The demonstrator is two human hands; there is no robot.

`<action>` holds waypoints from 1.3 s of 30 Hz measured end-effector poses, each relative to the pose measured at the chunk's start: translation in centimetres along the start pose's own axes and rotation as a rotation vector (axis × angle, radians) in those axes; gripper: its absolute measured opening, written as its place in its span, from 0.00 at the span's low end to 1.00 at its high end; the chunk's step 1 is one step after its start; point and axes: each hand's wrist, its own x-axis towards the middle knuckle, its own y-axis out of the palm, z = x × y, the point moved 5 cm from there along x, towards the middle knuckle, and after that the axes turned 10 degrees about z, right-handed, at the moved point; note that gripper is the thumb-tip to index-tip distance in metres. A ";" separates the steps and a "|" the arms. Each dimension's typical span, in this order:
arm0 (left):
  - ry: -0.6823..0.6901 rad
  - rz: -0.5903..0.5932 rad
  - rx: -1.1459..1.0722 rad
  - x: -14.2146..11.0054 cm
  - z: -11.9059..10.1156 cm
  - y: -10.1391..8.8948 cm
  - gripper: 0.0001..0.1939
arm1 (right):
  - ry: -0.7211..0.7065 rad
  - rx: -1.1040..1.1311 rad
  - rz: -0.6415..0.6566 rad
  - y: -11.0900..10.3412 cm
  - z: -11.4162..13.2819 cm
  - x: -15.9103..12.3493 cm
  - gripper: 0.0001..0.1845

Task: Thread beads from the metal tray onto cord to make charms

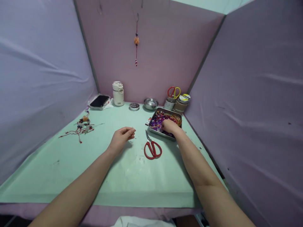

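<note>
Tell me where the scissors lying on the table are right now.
In the head view, the scissors lie just below the picture's centre, to the right of the left hand and on the near side of the metal tray.

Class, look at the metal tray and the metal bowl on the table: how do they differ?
The tray is rectangular; the bowl is round. The tray looks larger than the bowl. The right hand is down among the tray's beads, while no hand touches the bowl. Both are silvery, open-topped and stand on the pale green tabletop.
</note>
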 end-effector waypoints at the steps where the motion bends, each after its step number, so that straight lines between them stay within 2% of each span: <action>1: 0.000 -0.002 -0.003 0.0 0.0 0.0 0.19 | 0.000 -0.004 0.003 0.1 0.1 0.0 0.13; 11: 0.025 -0.027 -0.031 -0.1 -0.1 -0.2 0.18 | 0.014 -0.039 0.007 -0.1 0.8 -0.6 0.11; 15: 0.032 -0.024 -0.036 -0.1 0.1 -0.3 0.18 | -0.001 -0.039 -0.109 -1.8 1.2 -1.8 0.08; 17: 0.041 -0.020 -0.032 0.0 0.1 -0.3 0.18 | -0.064 0.024 -0.196 -2.7 2.0 -2.6 0.06; 19: 0.047 -0.025 -0.026 0.0 0.1 -0.3 0.18 | -0.198 0.172 -0.277 -3.5 3.5 -3.3 0.06; 21: 0.045 -0.040 -0.019 0.0 0.1 -0.4 0.19 | -0.380 0.421 -0.316 -3.7 5.3 -3.9 0.06; 23: 0.047 -0.048 -0.015 -0.1 0.1 -0.4 0.19 | -0.520 0.719 -0.314 -3.6 7.0 -4.2 0.06; 25: 0.057 -0.049 -0.015 -0.1 0.0 -0.4 0.19 | -0.588 1.014 -0.254 -2.9 8.3 -4.1 0.07; 28: 0.075 -0.050 -0.020 -0.1 0.0 -0.3 0.18 | -0.606 1.381 -0.083 -1.6 9.6 -3.7 0.09; 31: 0.093 -0.043 -0.026 -0.1 0.0 -0.2 0.18 | -0.585 1.643 0.047 -0.6 10.3 -3.3 0.12; 34: 0.100 -0.037 -0.020 -0.1 0.0 -0.2 0.19 | -0.567 1.761 0.127 0.0 10.6 -3.1 0.14; 39: 0.105 -0.030 -0.012 0.0 0.2 -0.3 0.19 | -0.567 1.804 0.183 0.3 10.8 -3.0 0.13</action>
